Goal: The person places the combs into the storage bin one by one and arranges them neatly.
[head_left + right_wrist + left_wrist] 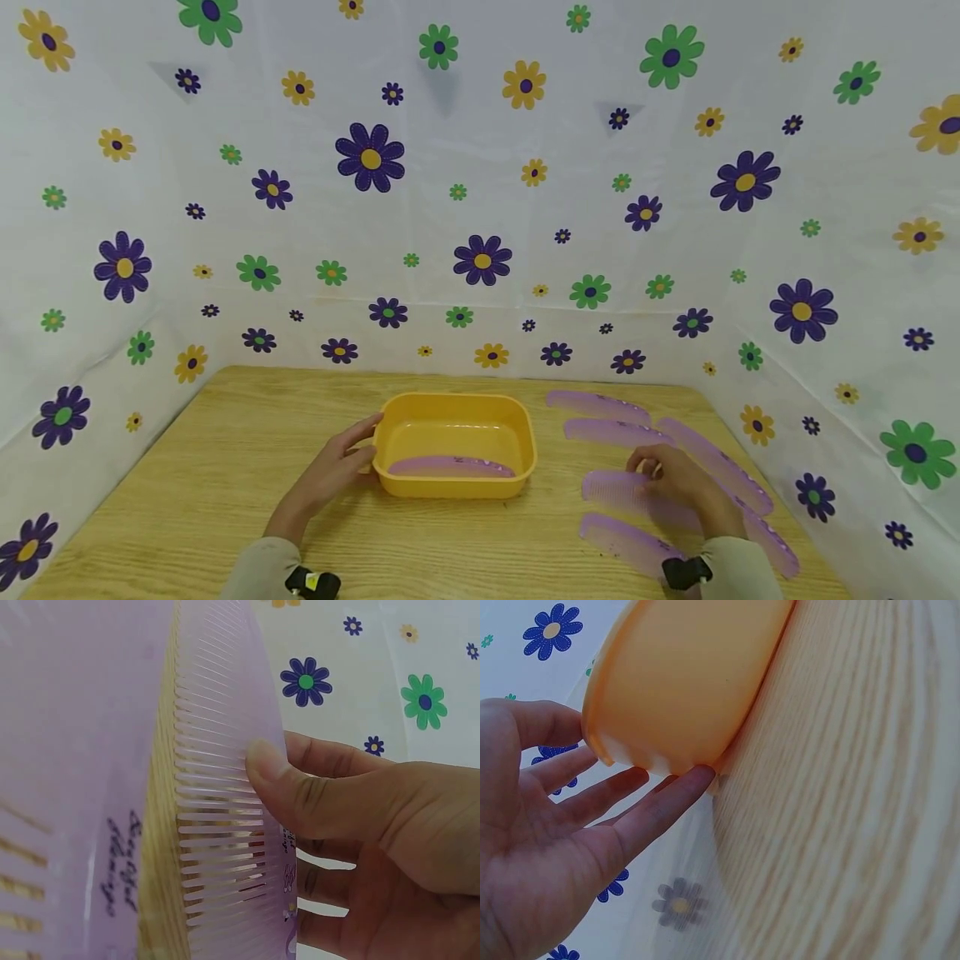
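The yellow plastic tub [453, 489] is touched, seemingly for steadiness, by the left hand [330, 475] with fingers extended, while a purple comb [609, 487] to its right is pinched at the spine by the right hand [681, 482].

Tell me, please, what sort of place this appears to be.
Probably a set-up work booth: white flower-print sheeting walls three sides of a wood-grain table, and a yellow tub and purple combs are laid out on it.
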A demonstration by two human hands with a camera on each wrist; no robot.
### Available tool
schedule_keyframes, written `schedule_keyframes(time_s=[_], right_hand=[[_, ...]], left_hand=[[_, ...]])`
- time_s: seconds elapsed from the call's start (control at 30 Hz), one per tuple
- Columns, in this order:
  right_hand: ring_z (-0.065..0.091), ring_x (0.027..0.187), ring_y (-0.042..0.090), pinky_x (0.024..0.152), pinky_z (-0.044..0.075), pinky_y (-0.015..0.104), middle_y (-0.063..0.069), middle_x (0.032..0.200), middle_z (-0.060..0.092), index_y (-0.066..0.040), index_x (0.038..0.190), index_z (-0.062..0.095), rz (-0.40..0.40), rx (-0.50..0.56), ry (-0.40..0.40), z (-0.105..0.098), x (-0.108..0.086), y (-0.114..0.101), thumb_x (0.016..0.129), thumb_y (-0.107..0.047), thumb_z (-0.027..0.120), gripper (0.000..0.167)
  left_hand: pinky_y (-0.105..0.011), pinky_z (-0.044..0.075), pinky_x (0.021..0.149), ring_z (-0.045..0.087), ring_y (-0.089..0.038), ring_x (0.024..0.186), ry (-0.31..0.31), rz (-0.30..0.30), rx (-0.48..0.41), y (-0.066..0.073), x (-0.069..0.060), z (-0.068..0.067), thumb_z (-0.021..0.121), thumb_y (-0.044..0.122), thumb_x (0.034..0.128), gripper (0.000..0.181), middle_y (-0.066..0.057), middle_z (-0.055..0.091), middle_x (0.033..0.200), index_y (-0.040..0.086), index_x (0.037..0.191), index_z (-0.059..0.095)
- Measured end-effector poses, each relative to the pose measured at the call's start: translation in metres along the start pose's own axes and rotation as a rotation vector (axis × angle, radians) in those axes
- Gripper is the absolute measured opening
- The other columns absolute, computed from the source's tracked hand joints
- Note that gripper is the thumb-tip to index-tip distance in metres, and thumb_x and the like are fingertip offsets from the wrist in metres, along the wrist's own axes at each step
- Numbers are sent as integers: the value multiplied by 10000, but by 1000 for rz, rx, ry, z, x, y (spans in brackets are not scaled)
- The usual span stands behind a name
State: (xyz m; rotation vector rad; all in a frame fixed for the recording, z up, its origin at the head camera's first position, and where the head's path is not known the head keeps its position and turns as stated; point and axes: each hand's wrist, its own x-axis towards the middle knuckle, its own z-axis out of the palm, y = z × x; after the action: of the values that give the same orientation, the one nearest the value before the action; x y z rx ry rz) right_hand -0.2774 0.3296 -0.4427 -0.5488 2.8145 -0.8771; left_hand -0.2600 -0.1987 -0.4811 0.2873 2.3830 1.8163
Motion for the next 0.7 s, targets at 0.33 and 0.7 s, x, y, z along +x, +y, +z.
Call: schedule_keyframes(time_s=[0.33, 0.7], right_hand=[[656, 902, 231, 740, 551, 315, 145, 1004, 738, -41, 991, 723, -79, -47, -12, -5, 3, 5, 901, 66, 658, 154], [611, 879, 117, 727, 528, 218, 94, 989, 725, -51, 997, 722, -117, 2, -29, -7, 3, -3, 935, 26, 654, 119]], left_hand=[[-459, 612, 972, 448, -501, 1445, -4, 5, -1, 1, 2, -2, 445, 95, 1078, 579, -254, 281, 1671, 97, 1633, 282], [-451, 619, 961, 464, -493, 1435, 20, -17, -9, 1, 1, 1, 468, 99, 1069, 577, -247, 297, 1667, 110, 1625, 315]])
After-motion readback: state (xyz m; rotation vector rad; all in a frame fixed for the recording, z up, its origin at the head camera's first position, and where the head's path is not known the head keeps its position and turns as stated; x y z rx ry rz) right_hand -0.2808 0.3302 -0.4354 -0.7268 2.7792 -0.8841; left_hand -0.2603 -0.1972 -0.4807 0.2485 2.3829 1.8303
